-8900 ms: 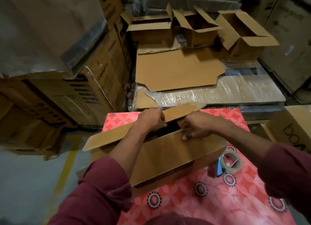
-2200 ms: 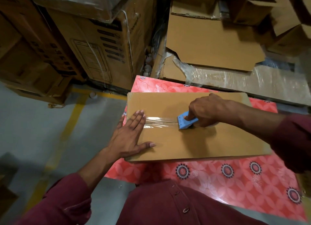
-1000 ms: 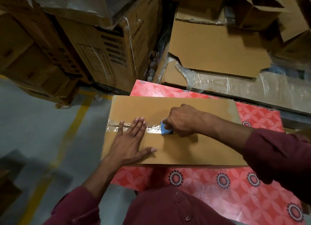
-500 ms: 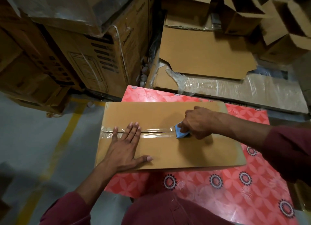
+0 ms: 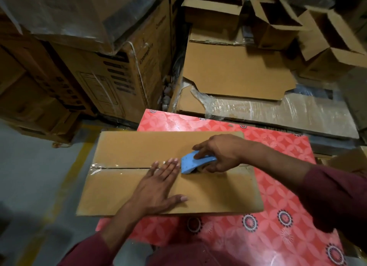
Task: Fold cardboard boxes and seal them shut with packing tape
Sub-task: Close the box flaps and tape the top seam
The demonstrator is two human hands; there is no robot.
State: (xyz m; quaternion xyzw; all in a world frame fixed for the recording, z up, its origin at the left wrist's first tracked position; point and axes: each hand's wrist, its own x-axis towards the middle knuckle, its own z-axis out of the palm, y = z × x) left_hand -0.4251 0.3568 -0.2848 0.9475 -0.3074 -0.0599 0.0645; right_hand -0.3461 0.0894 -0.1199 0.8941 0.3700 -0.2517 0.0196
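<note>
A closed cardboard box [image 5: 208,192] lies on the red patterned table [image 5: 278,216], overhanging its left edge. Clear tape [image 5: 119,166] covers the left part of the centre seam. My left hand [image 5: 158,184] presses flat on the box lid, fingers straight, fingertips on the seam. My right hand [image 5: 220,152] grips the blue tape dispenser [image 5: 190,162], which sits on the seam just right of my left fingertips. The index finger rests along the dispenser's top.
Large printed cartons [image 5: 111,72] stand at the left on the grey floor with a yellow line [image 5: 73,166]. Behind the table lie flat cardboard sheets [image 5: 236,70] on a plastic-wrapped stack [image 5: 278,112]. Several open boxes [image 5: 325,45] crowd the back right.
The box has shifted slightly right on the table. My left hand slid right along the seam to the dispenser. My right hand has tilted the dispenser up, showing more of its blue body.
</note>
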